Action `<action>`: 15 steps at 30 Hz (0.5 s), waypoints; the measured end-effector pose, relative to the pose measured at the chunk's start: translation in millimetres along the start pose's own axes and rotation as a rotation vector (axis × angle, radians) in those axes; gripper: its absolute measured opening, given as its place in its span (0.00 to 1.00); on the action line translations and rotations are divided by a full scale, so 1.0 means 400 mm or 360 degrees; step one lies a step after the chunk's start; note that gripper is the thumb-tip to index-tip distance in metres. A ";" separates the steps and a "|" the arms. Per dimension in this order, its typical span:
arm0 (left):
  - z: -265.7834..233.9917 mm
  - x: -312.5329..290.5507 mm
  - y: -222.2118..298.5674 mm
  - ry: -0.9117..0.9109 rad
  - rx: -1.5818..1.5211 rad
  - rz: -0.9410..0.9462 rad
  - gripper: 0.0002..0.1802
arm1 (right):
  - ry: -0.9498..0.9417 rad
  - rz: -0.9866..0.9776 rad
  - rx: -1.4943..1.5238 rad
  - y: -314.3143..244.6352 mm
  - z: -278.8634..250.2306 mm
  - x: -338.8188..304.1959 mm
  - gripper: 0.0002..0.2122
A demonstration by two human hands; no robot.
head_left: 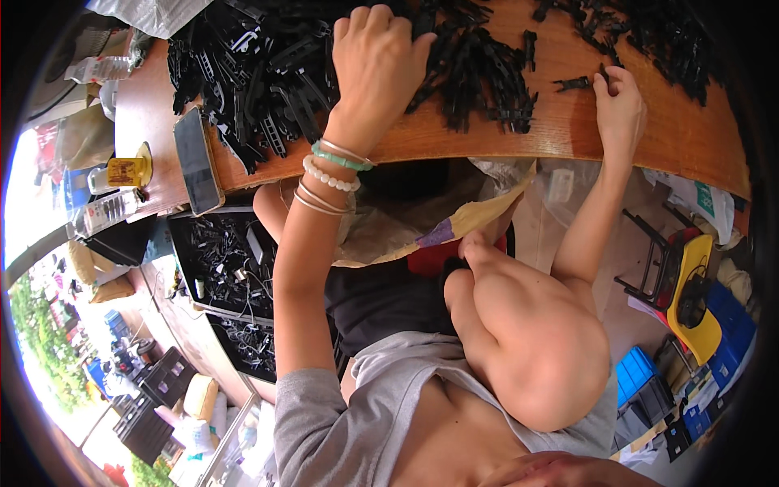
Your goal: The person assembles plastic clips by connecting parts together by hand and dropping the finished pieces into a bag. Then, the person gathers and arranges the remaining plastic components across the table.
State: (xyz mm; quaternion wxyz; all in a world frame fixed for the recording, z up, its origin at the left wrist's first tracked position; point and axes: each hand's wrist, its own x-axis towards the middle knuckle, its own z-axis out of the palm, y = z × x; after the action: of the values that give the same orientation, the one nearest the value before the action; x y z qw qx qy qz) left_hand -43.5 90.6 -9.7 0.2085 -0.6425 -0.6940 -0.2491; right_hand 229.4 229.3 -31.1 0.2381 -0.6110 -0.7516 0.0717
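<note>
My left hand [377,61] is over the far middle of the table, its back turned up and its fingers curled down. The curled fingers hide whatever is in them. To its left lies a heap of long black plastic parts [268,73]; a second heap of smaller black clip-like parts [479,77] is just to its right. Farther right, my right hand [621,109] is closed in a pinch at the tabletop, with a small black plastic part [602,72] at its fingertips. Left of those fingertips, a single black part [573,84] lies on the wood.
The brown wooden table [560,134] curves along the front. A phone [197,158] and a yellow tape roll [130,171] lie at its left. Below, black trays [219,264] hold small parts. An open sack [381,231] hangs below the table edge. A yellow chair [690,300] stands right.
</note>
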 end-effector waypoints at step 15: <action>-0.152 -0.070 0.104 -0.0417 -0.2489 -0.1360 0.11 | -0.1013 -0.0388 0.2424 -0.204 -0.078 -0.203 0.07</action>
State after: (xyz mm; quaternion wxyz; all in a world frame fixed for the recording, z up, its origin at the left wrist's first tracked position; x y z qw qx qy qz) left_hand -1.3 33.5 24.4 -0.4795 -0.3114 -0.5241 -0.6313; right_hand 182.4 126.6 6.8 0.3684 -0.1478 -0.5899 0.7032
